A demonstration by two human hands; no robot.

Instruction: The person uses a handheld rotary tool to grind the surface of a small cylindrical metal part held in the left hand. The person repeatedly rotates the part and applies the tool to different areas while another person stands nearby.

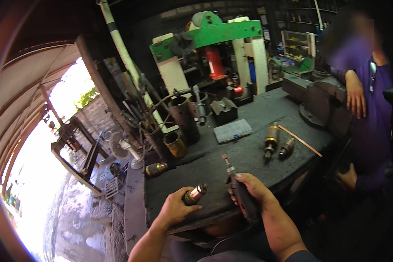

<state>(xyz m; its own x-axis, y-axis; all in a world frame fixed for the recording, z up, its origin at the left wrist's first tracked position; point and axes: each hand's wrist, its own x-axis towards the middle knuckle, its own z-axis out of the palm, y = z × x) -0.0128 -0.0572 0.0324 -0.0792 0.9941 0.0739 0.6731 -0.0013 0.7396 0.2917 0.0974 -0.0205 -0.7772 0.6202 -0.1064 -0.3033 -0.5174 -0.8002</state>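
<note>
My left hand (pixel 179 207) is closed around a short metal cylindrical part (pixel 194 194), brass and steel in colour, tilted up to the right over the bench's near edge. In my right hand (pixel 252 188) is a dark rotary tool (pixel 243 201), its slim shaft pointing up and away with a small reddish tip (pixel 225 157). Tip and part are apart. Whether the tool is spinning cannot be told. A similar brass-and-steel part (pixel 156 169) lies at the bench's left edge. Two more, one larger (pixel 271 139) and one smaller (pixel 287 148), rest to the right.
On the dark bench (pixel 196 168) stand metal tubes (pixel 184 120) with tools, a yellowish can (pixel 175 145) and a flat clear case (pixel 232 130). A copper-coloured strip (pixel 300 141) lies near a bench vise (pixel 321 102). Behind is a green-and-white press (pixel 207 36). A person in purple (pixel 371 126) stands right.
</note>
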